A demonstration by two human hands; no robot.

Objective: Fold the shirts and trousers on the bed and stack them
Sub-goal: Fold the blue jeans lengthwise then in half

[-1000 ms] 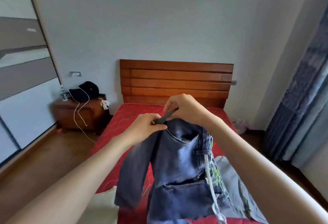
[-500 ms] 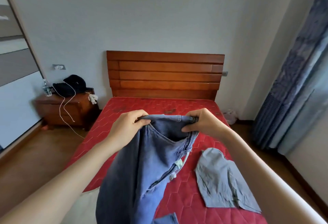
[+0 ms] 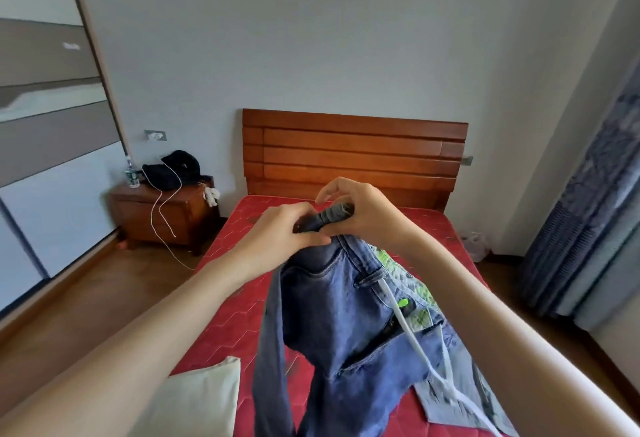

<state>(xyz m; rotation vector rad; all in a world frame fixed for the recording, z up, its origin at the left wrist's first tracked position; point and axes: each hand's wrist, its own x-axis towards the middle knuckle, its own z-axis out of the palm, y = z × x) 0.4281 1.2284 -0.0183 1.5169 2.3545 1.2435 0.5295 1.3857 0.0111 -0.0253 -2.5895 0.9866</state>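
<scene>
Blue jeans (image 3: 341,319) hang in the air above the red bed (image 3: 239,301), held by their bunched waistband. My left hand (image 3: 280,232) grips the waistband from the left. My right hand (image 3: 363,209) pinches the same bunched band from the right, close beside the left hand. A white drawstring (image 3: 415,339) dangles down the jeans' right side. A garment with a green print (image 3: 412,294) peeks out behind the jeans. A light grey-blue garment (image 3: 460,402) lies flat on the bed under the jeans at the lower right.
A cream pillow (image 3: 197,402) lies at the bed's near left corner. The wooden headboard (image 3: 353,156) stands against the far wall. A nightstand (image 3: 162,215) with a black bag, bottle and white cable is at the left. Curtains (image 3: 588,228) hang on the right.
My hands have come together, gathering the waistband that was spread wide half a second ago into a bunch. The jeans have lifted higher over the bed.
</scene>
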